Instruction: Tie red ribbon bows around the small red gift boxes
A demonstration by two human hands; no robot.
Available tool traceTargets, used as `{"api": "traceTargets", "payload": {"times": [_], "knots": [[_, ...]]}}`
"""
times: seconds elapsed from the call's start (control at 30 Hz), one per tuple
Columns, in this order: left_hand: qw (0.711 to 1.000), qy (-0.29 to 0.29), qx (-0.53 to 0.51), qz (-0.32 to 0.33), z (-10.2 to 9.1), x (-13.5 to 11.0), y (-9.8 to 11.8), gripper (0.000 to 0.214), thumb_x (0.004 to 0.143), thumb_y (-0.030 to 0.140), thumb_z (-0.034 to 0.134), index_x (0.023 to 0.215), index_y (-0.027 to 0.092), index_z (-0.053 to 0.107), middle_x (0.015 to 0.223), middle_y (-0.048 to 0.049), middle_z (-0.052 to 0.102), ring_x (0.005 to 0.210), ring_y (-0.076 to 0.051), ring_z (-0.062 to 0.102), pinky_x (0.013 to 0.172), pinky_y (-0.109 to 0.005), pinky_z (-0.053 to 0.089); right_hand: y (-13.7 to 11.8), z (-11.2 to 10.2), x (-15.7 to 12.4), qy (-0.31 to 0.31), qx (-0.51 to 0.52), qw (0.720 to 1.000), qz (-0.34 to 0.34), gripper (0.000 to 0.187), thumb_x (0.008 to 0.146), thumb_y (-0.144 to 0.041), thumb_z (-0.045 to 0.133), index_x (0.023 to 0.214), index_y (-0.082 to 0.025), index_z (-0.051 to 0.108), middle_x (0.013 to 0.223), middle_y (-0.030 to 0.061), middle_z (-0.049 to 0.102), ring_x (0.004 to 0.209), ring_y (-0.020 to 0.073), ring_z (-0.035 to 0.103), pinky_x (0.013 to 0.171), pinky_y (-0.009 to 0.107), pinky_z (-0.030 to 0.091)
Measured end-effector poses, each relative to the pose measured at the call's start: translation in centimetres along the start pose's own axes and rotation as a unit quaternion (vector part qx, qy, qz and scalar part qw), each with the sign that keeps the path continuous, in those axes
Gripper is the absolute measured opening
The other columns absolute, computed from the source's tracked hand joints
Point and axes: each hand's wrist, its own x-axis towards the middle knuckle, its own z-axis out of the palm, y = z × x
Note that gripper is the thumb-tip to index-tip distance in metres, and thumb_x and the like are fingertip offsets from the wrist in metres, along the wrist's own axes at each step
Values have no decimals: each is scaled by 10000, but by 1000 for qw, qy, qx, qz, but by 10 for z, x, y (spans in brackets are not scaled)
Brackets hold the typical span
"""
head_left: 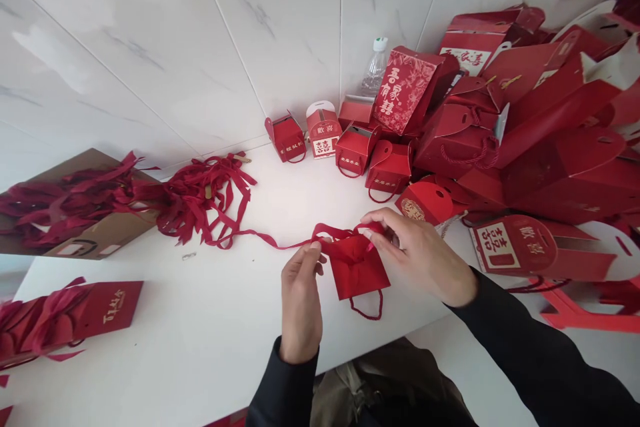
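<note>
A small red paper gift bag with a cord handle lies on the white table near its front edge. A red ribbon runs from the bag's top leftward to a heap of ribbons. My left hand pinches the ribbon at the bag's upper left corner. My right hand pinches the ribbon at the bag's upper right, fingers closed over the top.
A tangle of red ribbons lies at the back left, partly over a brown cardboard box. Several red gift boxes and bags are piled at the right and back. A plastic bottle stands against the wall. Another red bag lies front left.
</note>
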Motion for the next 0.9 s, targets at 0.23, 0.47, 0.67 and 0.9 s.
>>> {"api": "traceTargets", "payload": {"times": [0.23, 0.47, 0.67, 0.9], "knots": [[974, 71, -198, -85, -7, -4, 0, 254, 800, 395, 745, 748, 178, 624, 848, -16, 560, 789, -137, 490, 694, -274, 427, 6, -8, -8, 40, 41, 997, 61, 161, 998, -276, 534, 1006, -227, 687, 969, 7, 757, 760, 164, 692, 604, 252, 518], [986, 155, -65, -12, -10, -9, -10, 299, 847, 423, 696, 669, 202, 601, 948, -30, 601, 1016, -197, 554, 815, -320, 428, 5, -8, -20, 91, 15, 993, 76, 133, 974, -275, 585, 973, -210, 700, 887, 12, 731, 665, 148, 646, 567, 247, 513], [966, 109, 136, 191, 1, -6, 2, 265, 919, 377, 644, 711, 220, 685, 1190, -39, 666, 1183, -226, 573, 987, -369, 412, -5, -7, -14, 50, 20, 998, -23, 129, 981, -218, 570, 1045, -196, 680, 975, 46, 718, 788, 169, 682, 650, 258, 569], [979, -97, 85, 160, 14, 13, 11, 110, 928, 317, 641, 969, 216, 653, 946, -24, 696, 898, -169, 640, 834, -313, 508, -8, -5, 5, 24, 23, 994, -99, 160, 994, -190, 558, 1124, -184, 650, 1059, 70, 735, 910, 202, 710, 759, 296, 581]]}}
